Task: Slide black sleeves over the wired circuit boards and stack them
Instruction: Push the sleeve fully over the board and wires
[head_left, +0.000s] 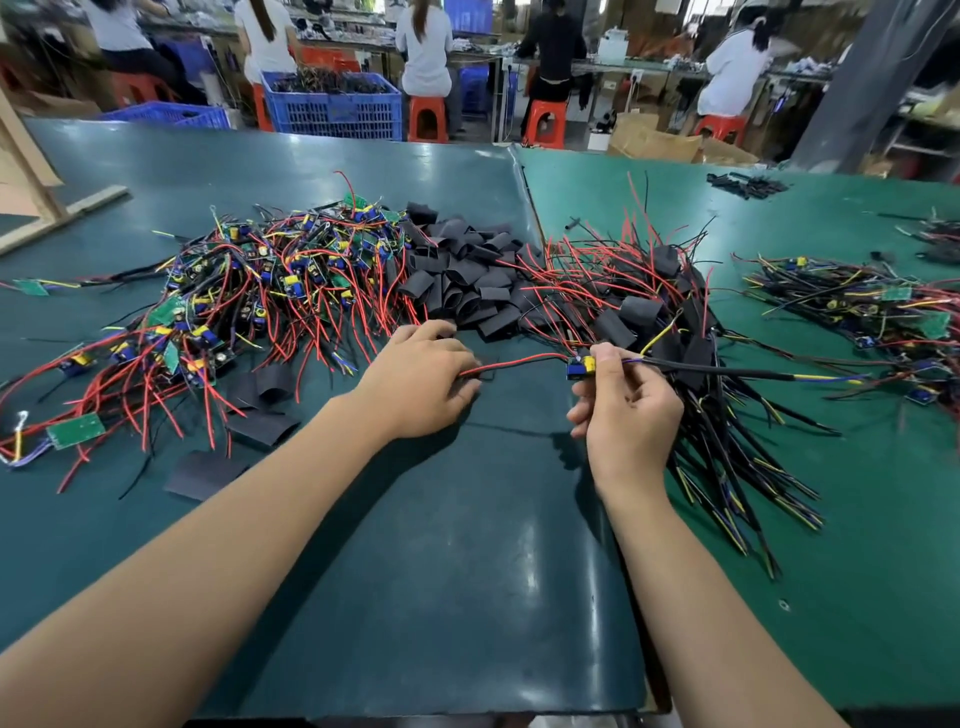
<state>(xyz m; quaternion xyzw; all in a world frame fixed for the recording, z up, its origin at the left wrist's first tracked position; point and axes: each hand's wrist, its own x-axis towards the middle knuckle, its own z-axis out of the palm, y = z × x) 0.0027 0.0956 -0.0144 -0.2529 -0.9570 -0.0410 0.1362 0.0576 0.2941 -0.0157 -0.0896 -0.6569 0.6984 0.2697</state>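
Your right hand (626, 410) has its fingers curled around a wired circuit board (581, 368), pinching it up near the thumb, just above the table's near middle. A black cable (727, 369) with yellow and blue ends runs off to the right from that grip, and a red wire (519, 361) arcs left from the board to your left hand (421, 374). That hand lies knuckles up on the green table mat (467, 571), fingers bent down over the end of the red wire; can't really tell if it's actually pinching it or just resting on it.

Right behind your hands sits the heap of loose black sleeves (467, 270), roughly mid-table. Toward the left edge there's the big tangle of bare boards (260, 291) with red wires, plus a few flat sleeves (262, 428) lying loose in front of it. Just right of your right hand is the stack of sleeved boards (649, 312), their black cables fanning toward the near edge. Farther right, near the right edge, another pile of wired boards (857, 301). Beyond the far edge, people sit on red stools (428, 119) beside a blue crate (332, 106).
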